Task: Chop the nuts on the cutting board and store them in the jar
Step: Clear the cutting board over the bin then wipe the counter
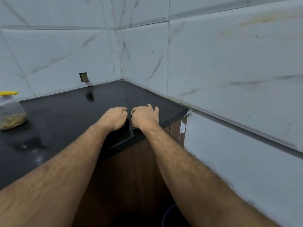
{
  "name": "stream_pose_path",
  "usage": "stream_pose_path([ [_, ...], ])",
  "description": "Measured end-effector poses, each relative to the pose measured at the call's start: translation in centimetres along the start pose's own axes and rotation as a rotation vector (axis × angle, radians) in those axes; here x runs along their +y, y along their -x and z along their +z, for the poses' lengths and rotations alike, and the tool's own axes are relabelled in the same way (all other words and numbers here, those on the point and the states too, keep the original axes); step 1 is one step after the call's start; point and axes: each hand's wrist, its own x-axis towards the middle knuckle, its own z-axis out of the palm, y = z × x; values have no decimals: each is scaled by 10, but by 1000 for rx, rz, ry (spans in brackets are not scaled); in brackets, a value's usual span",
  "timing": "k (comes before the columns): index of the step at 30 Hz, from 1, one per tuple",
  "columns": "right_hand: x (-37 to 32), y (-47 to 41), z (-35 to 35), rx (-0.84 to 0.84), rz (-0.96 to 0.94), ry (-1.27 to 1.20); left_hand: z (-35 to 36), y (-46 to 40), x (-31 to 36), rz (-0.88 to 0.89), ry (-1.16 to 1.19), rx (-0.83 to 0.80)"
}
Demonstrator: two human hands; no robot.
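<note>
We note the counter [68,115] running into a corner where two tiled walls [213,63] meet. The jar [10,110] stands on the counter at the far left, well apart from both hands, with its lid [8,93] on top. The left hand [113,117] and right hand [145,116] sit side by side near the counter's front right edge. A cabinet front [131,169] lies below that edge.
</note>
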Motion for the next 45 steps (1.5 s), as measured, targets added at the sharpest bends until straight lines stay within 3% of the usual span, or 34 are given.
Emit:
stream_pose_path([
  [11,76,-56,-11,124,118,124,25,-36,59,90,11,-66],
  [24,112,-15,-24,235,286,35,30,1,82,178,10,-106],
  [30,130,42,2,519,295,-255,34,42,103,311,122,67],
  [36,101,76,-7,533,197,-530,40,77,110,205,259,185],
  [38,90,81,-16,561,182,-622,34,84,110,135,373,110],
  [42,79,89,-20,493,264,-738,28,104,104,52,957,-254],
  [45,69,92,-29,442,265,-803,27,116,95,2,1141,-395],
])
